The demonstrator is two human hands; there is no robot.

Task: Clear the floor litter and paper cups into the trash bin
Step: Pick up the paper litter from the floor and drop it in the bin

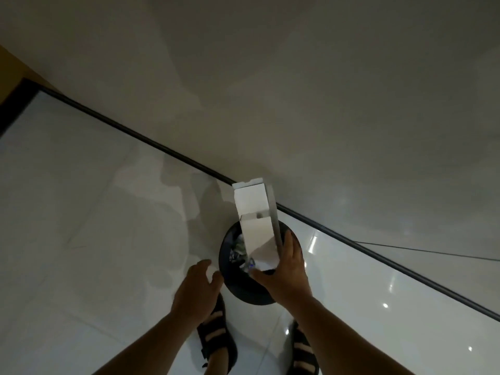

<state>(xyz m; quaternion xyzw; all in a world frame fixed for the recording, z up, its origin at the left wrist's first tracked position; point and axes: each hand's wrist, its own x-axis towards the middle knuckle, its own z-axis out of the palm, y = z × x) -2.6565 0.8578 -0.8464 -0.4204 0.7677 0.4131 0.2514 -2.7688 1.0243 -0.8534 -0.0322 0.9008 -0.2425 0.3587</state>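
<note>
1. Wall (pixel 297 90): pale and plain, beyond both hands. A dark skirting strip (pixel 162 147) runs slantwise along its foot.
2. Floor (pixel 94 212): glossy white tiles under and to either side of the hands, with light glints to the right of the right hand.
3. Trash bin (pixel 243 289): dark and round, mouth upward, standing directly beneath the right hand and just right of the left hand. It holds crumpled litter.
4. White carton (pixel 254 231): a tall flat box with its flap open at the far end. It leans away from the right hand, and its near end sits over the bin's mouth.
5. Right hand (pixel 289 269): clasps the carton's near end, thumb across the bottom corner and fingers up along its right edge.
6. Left hand (pixel 193 288): fingers spread and relaxed, holding nothing, beside the bin's left rim. Contact with the rim cannot be judged.
7. Sandals (pixel 216 339): a dark strapped pair below the hands, the left toe next to the bin's base and the right one cut off by the frame.
8. Crumpled litter (pixel 238 251): greyish scraps inside the bin, left of the carton. They are too dim and blurred to identify, and the carton and right hand cover much of the bin's interior.
</note>
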